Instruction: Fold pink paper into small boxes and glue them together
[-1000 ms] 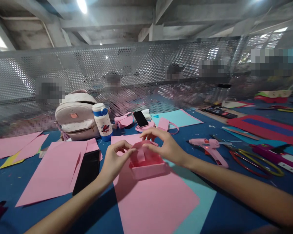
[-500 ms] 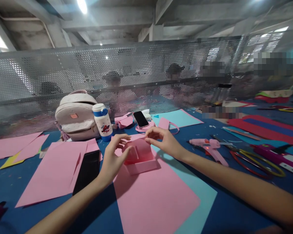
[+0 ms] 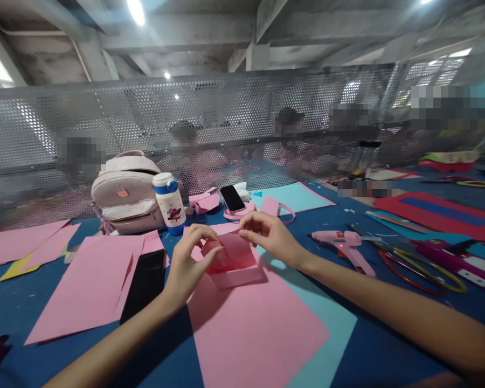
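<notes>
Pink paper, one piece: small open box [image 3: 234, 263], at the centre of my view, with a raised panel [image 3: 236, 247] along its far side. It lies on a pink sheet [image 3: 258, 328].

Left hand [image 3: 189, 263], at the box's 9 o'clock: fingers arched over that end, a narrow gap to the thumb; from my remote post I cannot tell whether paper is caught between.

Right hand [image 3: 272, 237], at 2 o'clock: fingers and thumb pinched together on the panel's upper right corner.

Condition, my judgement: thin paper. The panel could crease or tear if the two hands pull unevenly; any glued seam could part under the same strain; the box could skid if the loose sheet beneath it slips.

Turquoise sheet [image 3: 327, 339], at 4 o'clock, partly under the pink one.

Glue gun [image 3: 346, 249], at 3 o'clock, small red light showing. Hazard, I judge: a hot tip, should the right forearm drift outward.

Scissors [image 3: 422, 275], beyond it, also 3 o'clock.

Black phone [image 3: 145, 283], between 8 and 9.

Bottle [image 3: 172, 207], between 10 and 11, beside a pale backpack [image 3: 125, 196].

Blue counter [image 3: 172, 353], carrying all.
</notes>
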